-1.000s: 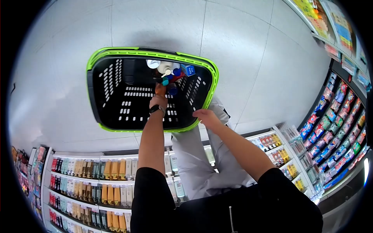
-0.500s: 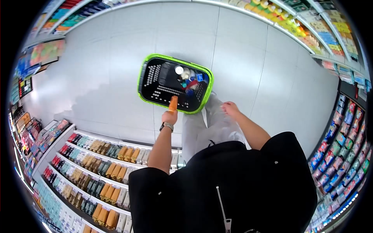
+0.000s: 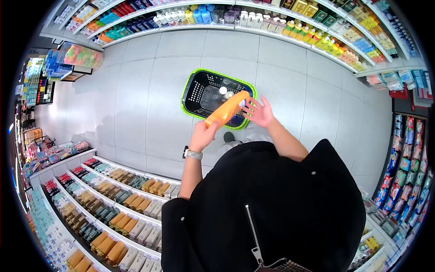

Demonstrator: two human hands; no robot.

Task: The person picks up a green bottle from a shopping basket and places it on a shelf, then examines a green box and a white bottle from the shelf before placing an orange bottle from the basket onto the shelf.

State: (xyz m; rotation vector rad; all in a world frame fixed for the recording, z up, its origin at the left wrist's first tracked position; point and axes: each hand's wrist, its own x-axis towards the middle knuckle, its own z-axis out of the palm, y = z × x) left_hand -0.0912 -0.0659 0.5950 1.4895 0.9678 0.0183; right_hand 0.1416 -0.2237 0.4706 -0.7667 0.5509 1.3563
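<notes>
An orange bottle (image 3: 224,111) with a small blue and white mark is gripped at its near end by my left hand (image 3: 204,135). It slants up to the right, above the shopping basket. My right hand (image 3: 261,113) is open, fingers spread, its fingertips right at the bottle's far end. Below stands a black basket with a bright green rim (image 3: 183,97), in front of my feet. A white round-topped container (image 3: 223,90) and a few small items lie in it, partly hidden behind the bottle.
Shelves of orange packages (image 3: 116,250) and other goods run along the lower left. Across the grey tiled floor (image 3: 136,90), blue bottles (image 3: 206,17) and yellow bottles (image 3: 297,32) line another shelf. Packets (image 3: 403,158) fill a rack on the right. My shoe (image 3: 229,137) shows near the basket.
My left hand has raised the orange bottle and turned it across the basket. My right hand has moved up and opened beside it. The basket appears slightly lower and further right in view.
</notes>
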